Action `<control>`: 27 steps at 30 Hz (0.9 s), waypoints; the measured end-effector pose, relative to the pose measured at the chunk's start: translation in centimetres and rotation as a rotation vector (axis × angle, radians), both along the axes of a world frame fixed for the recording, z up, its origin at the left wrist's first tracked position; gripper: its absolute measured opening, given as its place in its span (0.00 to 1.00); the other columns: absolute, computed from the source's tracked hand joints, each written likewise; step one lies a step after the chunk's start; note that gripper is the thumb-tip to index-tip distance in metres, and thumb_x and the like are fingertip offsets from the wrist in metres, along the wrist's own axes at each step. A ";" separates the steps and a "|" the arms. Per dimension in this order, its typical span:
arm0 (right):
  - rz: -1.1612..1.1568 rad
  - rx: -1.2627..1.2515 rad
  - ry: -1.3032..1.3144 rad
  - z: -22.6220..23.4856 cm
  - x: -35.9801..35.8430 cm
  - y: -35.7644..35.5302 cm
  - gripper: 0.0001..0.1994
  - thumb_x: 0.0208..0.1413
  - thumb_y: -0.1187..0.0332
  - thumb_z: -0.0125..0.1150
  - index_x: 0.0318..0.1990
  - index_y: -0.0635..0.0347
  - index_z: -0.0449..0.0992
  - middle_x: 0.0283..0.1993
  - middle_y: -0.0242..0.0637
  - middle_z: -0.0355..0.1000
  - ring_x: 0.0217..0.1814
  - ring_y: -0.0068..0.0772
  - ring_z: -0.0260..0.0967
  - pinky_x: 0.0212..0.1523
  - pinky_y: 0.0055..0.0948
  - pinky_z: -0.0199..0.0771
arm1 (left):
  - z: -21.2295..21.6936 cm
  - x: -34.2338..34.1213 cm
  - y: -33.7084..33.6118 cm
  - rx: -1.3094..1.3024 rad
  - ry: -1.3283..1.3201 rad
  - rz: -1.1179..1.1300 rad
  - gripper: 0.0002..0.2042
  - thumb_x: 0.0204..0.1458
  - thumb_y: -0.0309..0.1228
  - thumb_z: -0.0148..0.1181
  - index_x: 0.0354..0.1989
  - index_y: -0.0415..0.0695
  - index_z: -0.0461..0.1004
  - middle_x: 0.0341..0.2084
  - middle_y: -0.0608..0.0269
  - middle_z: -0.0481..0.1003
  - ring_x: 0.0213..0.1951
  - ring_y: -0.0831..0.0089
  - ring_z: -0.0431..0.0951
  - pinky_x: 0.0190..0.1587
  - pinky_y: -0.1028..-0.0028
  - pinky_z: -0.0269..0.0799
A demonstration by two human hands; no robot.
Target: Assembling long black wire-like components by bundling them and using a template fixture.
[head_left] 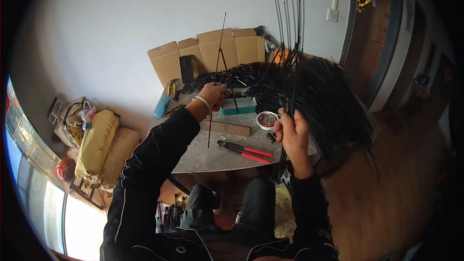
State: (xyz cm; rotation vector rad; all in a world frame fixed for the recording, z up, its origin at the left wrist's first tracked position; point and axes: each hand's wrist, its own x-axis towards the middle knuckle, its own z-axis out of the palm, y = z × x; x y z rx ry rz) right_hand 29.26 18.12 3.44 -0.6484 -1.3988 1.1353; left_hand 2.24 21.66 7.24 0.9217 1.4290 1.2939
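Grey surface [212,157] below, our left hand [213,94] pinches one upright black strip [218,67] (mid-frame); right hand [290,130] grips an upright bundle [290,29].

Thin black strips [216,67]: a few, long and straight, near upright, held at mid-length above the counter's [203,157] far side. Second bundle [290,29]: more black strips, upright, tips fanned apart at top, held low, beside a large dark heap [333,101].
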 end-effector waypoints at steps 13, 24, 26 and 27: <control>-0.094 -0.028 -0.066 -0.1 4.7 2.9 0.08 0.62 0.69 0.50 0.43 0.62 0.73 0.21 0.29 0.68 0.17 0.13 0.58 0.17 0.15 0.58 | -0.9 11.4 17.3 0.447 0.402 -0.139 0.22 0.59 0.52 0.46 0.35 0.42 0.69 0.24 0.65 0.70 0.23 0.73 0.71 0.20 0.71 0.66; 0.228 -0.181 -0.034 -2.5 0.7 2.1 0.09 0.62 0.68 0.50 0.44 0.63 0.71 0.24 0.30 0.69 0.20 0.17 0.64 0.22 0.18 0.64 | 2.7 11.6 8.2 0.328 -0.572 -0.574 0.22 0.62 0.47 0.45 0.49 0.37 0.67 0.39 0.55 0.76 0.39 0.62 0.78 0.47 0.60 0.74; 0.262 -0.159 -0.089 -2.6 -0.2 1.3 0.09 0.62 0.69 0.50 0.45 0.63 0.71 0.24 0.30 0.69 0.21 0.17 0.64 0.22 0.18 0.65 | 3.7 9.5 7.0 0.328 -0.557 -0.514 0.19 0.62 0.43 0.48 0.50 0.38 0.67 0.40 0.56 0.76 0.39 0.63 0.78 0.47 0.61 0.75; 0.285 -0.143 -0.139 -2.6 -0.7 0.8 0.09 0.62 0.69 0.50 0.45 0.64 0.70 0.24 0.30 0.69 0.21 0.17 0.64 0.23 0.18 0.65 | 3.3 8.3 6.7 0.339 -0.454 -0.469 0.17 0.62 0.39 0.49 0.50 0.38 0.67 0.41 0.56 0.75 0.40 0.64 0.78 0.47 0.62 0.75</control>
